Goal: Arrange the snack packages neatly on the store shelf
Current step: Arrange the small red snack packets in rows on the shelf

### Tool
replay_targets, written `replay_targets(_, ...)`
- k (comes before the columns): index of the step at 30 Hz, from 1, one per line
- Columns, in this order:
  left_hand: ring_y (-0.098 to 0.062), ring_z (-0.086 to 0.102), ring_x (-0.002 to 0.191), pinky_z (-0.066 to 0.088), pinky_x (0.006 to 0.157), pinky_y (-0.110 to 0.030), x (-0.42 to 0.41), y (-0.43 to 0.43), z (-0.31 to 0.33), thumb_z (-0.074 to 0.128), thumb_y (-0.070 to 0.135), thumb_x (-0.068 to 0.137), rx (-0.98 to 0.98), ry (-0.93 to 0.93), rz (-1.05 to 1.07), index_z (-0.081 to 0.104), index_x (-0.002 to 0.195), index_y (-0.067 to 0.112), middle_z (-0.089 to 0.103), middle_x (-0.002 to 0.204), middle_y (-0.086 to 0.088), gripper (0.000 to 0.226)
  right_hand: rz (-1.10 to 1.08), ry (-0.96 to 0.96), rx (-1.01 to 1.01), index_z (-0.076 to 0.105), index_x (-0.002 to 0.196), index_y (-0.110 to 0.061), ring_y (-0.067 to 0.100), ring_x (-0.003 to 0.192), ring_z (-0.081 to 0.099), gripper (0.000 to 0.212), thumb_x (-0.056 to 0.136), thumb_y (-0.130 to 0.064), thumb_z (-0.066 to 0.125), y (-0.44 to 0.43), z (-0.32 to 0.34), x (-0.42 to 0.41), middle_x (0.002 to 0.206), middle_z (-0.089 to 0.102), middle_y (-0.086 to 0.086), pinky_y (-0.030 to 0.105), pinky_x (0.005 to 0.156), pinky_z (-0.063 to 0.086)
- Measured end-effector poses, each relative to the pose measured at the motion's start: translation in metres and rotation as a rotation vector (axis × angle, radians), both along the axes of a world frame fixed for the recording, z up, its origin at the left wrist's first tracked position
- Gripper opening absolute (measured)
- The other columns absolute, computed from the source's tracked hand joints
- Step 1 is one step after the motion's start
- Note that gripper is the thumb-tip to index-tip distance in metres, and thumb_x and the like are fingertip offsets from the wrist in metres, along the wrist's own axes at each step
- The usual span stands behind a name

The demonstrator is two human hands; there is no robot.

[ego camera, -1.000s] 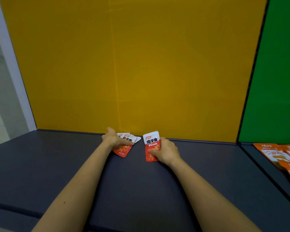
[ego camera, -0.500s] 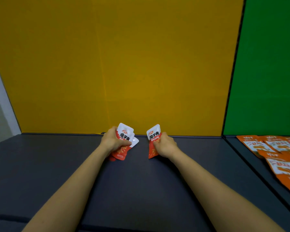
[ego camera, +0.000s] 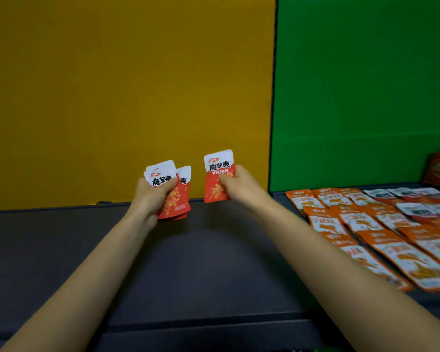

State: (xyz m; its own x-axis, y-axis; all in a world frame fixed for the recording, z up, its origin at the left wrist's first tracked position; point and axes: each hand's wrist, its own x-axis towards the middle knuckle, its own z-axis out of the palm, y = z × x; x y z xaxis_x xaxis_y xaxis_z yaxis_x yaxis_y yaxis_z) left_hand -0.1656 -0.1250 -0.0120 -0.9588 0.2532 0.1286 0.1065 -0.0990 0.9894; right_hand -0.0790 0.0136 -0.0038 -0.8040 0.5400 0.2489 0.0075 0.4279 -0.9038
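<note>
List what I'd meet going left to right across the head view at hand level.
left hand → stack of red-and-white packets it grips → single red-and-white packet → right hand pinching it → rows of orange packets lying on the shelf → white-topped packets, far right.

Left hand held a small stack of packets left of the right hand's single packet, both above the shelf; laid-out packets sat far right

red-white pkts: 3 showing, w/ L hand gripping at least 2, R hand pinching 1 | orange pkts lying at 3 o'clock: 10+, overlapping, exact no. unclear | black-white pkts lying at 2 o'clock: approx 5, blurred
</note>
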Motion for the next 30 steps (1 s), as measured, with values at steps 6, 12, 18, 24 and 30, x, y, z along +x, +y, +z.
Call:
replay_targets(6,-0.005,0.063,0.048,0.047,0.036,-0.014,0.084,0.081,0.017,0.062,0.014,0.087,0.057,-0.039,-0.189,0.053,0.120,0.007,0.064,0.083,-0.003,0.035,-0.036,0.095,0.020,0.052,0.065,-0.018,0.020,0.077,0.055,0.027,0.091,-0.016,0.047,0.082,0.016,0.106,0.074,0.059,0.000,0.037,0.081,0.044)
replay_targets(12,-0.001,0.061,0.040,0.051,0.040,-0.016,0.181,0.170,0.023,0.060,0.013,0.088,0.080,-0.032,-0.323,0.055,0.109,0.013,0.065,0.073,-0.001,0.021,-0.135,0.106,0.004,0.055,0.076,-0.017,0.011,0.059,0.046,0.022,0.095,-0.016,0.044,0.177,0.024,0.224,0.067,0.052,0.000,0.029,0.063,0.036)
replay_targets(18,-0.005,0.062,0.041,0.052,0.042,-0.018,0.258,0.238,0.019,0.060,0.010,0.088,0.095,-0.054,-0.402,0.059,0.087,0.015,0.067,0.056,0.003,0.006,-0.347,0.056,-0.011,0.048,0.096,-0.017,0.015,0.084,0.051,0.007,0.098,-0.021,0.042,0.281,0.004,0.312,0.089,0.053,0.000,0.027,0.080,0.039)
replay_targets(24,-0.007,0.063,0.042,0.053,0.043,-0.019,0.302,0.272,0.011,0.060,0.011,0.088,0.048,-0.076,-0.401,0.058,0.086,0.018,0.067,0.059,0.001,0.007,-0.437,-0.178,0.073,0.062,0.114,0.001,0.027,0.099,0.060,0.032,0.096,-0.021,0.047,0.363,-0.043,0.337,0.109,0.065,0.015,0.032,0.086,0.044)
replay_targets(30,-0.007,0.064,0.043,0.053,0.043,-0.019,0.316,0.288,0.008,0.060,0.014,0.088,-0.001,-0.080,-0.360,0.057,0.087,0.019,0.067,0.075,-0.004,0.006,-0.477,-0.279,0.155,0.062,0.112,0.000,0.034,0.110,0.058,0.035,0.095,-0.026,0.048,0.389,-0.063,0.342,0.116,0.064,0.019,0.039,0.096,0.044)
